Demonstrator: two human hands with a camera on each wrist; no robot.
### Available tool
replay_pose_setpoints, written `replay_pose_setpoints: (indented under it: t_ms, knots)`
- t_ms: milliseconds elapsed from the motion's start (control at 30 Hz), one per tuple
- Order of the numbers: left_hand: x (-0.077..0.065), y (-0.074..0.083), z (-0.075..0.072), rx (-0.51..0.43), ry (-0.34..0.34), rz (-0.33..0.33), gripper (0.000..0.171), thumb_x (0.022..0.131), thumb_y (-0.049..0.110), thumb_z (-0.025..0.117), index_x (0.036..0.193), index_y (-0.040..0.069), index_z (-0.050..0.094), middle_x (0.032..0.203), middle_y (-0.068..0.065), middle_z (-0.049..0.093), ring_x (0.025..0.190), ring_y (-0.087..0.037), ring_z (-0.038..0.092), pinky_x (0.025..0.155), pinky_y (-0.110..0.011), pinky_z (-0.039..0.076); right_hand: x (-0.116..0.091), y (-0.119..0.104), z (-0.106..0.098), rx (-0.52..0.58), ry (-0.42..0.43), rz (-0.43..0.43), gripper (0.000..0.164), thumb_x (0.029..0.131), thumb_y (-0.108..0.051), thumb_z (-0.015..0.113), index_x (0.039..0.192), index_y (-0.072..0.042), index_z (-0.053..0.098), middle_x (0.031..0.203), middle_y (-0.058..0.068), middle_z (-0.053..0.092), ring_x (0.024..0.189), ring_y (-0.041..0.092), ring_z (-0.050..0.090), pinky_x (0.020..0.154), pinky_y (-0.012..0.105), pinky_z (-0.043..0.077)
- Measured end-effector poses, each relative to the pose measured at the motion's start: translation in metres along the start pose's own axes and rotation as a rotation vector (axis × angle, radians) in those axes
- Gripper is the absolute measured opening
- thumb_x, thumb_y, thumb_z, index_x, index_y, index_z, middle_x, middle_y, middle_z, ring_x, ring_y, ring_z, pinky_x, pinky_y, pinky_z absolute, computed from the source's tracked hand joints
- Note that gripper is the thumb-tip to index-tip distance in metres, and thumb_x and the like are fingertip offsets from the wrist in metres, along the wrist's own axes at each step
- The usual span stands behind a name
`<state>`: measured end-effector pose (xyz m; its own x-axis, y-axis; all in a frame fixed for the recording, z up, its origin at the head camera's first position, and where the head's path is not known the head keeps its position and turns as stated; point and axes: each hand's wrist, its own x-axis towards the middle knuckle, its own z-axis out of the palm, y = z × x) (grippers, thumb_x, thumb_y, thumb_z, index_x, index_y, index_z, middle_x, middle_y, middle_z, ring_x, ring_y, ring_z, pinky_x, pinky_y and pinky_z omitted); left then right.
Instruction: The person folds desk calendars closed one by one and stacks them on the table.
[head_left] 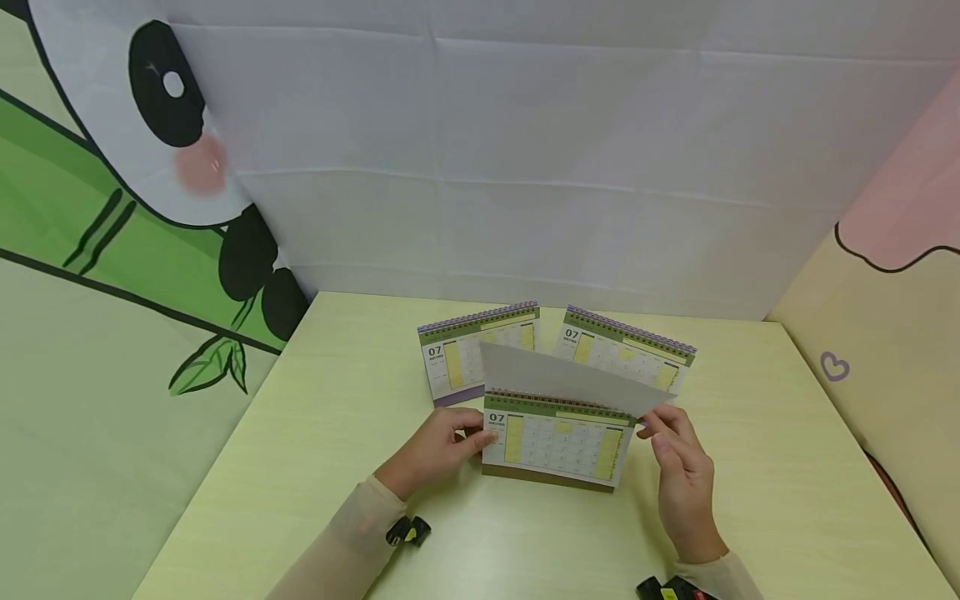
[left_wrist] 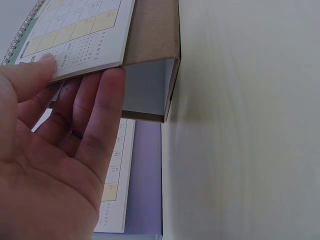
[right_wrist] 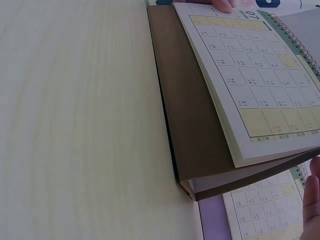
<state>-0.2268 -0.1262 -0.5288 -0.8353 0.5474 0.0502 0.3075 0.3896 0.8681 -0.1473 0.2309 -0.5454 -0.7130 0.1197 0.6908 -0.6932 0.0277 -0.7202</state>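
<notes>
A desk calendar (head_left: pixel 558 442) with a spiral binding, a brown base and a 07 page stands at the front. My left hand (head_left: pixel 442 446) grips its left edge, thumb on the page and fingers tucked behind, as the left wrist view shows. From the binding a grey-backed sheet (head_left: pixel 570 371) rises at a slant. At that sheet's lower right corner are the fingertips of my right hand (head_left: pixel 686 475), thumb apart from the other fingers. In the right wrist view, fingers (right_wrist: pixel 311 200) show only at the lower right edge, beside the brown base (right_wrist: pixel 175 90).
Behind it stand two more calendars with purple bindings, one at the left (head_left: pixel 453 354) and one at the right (head_left: pixel 637 354), partly covered by the raised sheet. All are on a pale wooden table (head_left: pixel 360 367). A white cloth (head_left: pixel 525 167) hangs along the back.
</notes>
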Motion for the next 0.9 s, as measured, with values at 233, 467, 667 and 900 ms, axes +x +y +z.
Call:
replay_pose_setpoints:
  t_ms: [233,467,667,900]
  knots:
    - [0.0003,-0.0008,0.0002,0.000,-0.001,-0.013,0.017,0.117,0.022,0.077,0.119,0.009,0.088,0.124,-0.011,0.087,0.099,-0.016,0.066,0.081,-0.022,0.057,0.0011,0.0007,0.0008,0.023,-0.001,-0.020,0.048,0.112,0.022,0.037,0.140,0.019,0.075,0.145,-0.004,0.071,0.121,0.020,0.061,0.111,0.026,0.051]
    - [0.0021,-0.0027,0.0006,-0.005,-0.004,-0.006,0.018,0.117,0.022,0.076,0.121,0.009,0.088,0.127,-0.012,0.088,0.099,-0.015,0.068,0.082,-0.022,0.058,0.0032,-0.0001,0.0027,0.046,0.001,-0.051,0.057,0.111,0.024,0.036,0.143,0.008,0.080,0.148,-0.001,0.073,0.131,0.015,0.065,0.111,0.025,0.053]
    - [0.0031,-0.0040,0.0006,-0.015,-0.010,-0.007,0.019,0.118,0.021,0.075,0.124,0.009,0.088,0.129,-0.012,0.088,0.099,-0.016,0.069,0.082,-0.022,0.058,0.0030,-0.0005,0.0022,0.029,-0.013,-0.029,0.059,0.112,0.024,0.035,0.150,0.006,0.076,0.154,-0.002,0.072,0.139,0.012,0.065,0.111,0.023,0.054]
    - [0.0047,-0.0057,0.0009,-0.013,-0.007,0.006,0.019,0.118,0.021,0.075,0.123,0.009,0.088,0.128,-0.012,0.089,0.097,-0.014,0.068,0.081,-0.022,0.058,0.0035,-0.0003,0.0015,0.044,0.000,-0.018,0.053,0.112,0.023,0.036,0.119,0.011,0.087,0.150,-0.003,0.073,0.141,0.013,0.066,0.110,0.025,0.054]
